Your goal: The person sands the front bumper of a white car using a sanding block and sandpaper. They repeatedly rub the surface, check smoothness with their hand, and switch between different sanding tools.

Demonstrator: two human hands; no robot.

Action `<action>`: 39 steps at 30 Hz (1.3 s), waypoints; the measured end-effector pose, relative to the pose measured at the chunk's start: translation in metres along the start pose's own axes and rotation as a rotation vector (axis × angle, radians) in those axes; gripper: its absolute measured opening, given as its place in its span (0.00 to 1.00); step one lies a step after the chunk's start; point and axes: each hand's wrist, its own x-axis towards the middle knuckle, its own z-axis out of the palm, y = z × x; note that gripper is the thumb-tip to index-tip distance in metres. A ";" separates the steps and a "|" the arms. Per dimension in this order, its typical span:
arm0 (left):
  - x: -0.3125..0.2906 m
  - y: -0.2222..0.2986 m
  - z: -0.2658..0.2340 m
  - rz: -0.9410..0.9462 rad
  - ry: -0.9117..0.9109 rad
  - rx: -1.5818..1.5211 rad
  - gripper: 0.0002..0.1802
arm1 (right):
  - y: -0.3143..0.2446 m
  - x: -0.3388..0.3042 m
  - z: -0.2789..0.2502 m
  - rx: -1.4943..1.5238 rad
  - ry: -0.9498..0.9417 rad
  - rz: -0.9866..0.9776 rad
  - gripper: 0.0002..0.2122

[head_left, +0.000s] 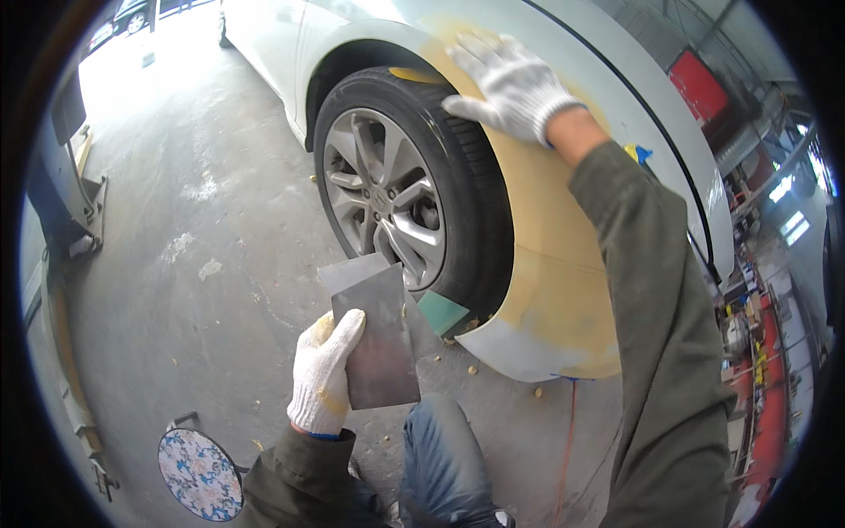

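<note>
My left hand (322,370), in a white knit glove, grips dark grey sandpaper sheets (378,343) with the thumb across the front. A lighter sheet pokes out behind the top one. My right hand (510,88), gloved too, rests with outstretched fingers on the upper part of a white car's fender, above the tyre. Yellowish filler (546,207) coats much of that panel and fades into pale, sanded-looking areas lower down. Beside my right hand is the wheel arch, with the tyre (480,211) and silver alloy wheel (380,189) inside it.
A green sheet (442,312) leans at the tyre's foot. Small yellowish crumbs lie on the concrete floor (202,290). At lower left stands a round stool (201,473) with a flowered seat. A lift post (57,194) rises at left; cluttered red shelving (775,387) stands at right.
</note>
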 end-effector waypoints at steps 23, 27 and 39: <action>-0.015 -0.018 0.026 -0.048 -0.046 0.025 0.13 | -0.058 -0.188 -0.032 0.163 0.035 0.090 0.45; -0.017 -0.016 0.025 -0.030 -0.045 0.038 0.12 | -0.069 -0.217 -0.031 0.189 -0.023 0.093 0.44; -0.029 -0.019 0.024 -0.043 -0.142 0.123 0.15 | -0.182 -0.311 -0.088 1.084 -0.172 0.536 0.30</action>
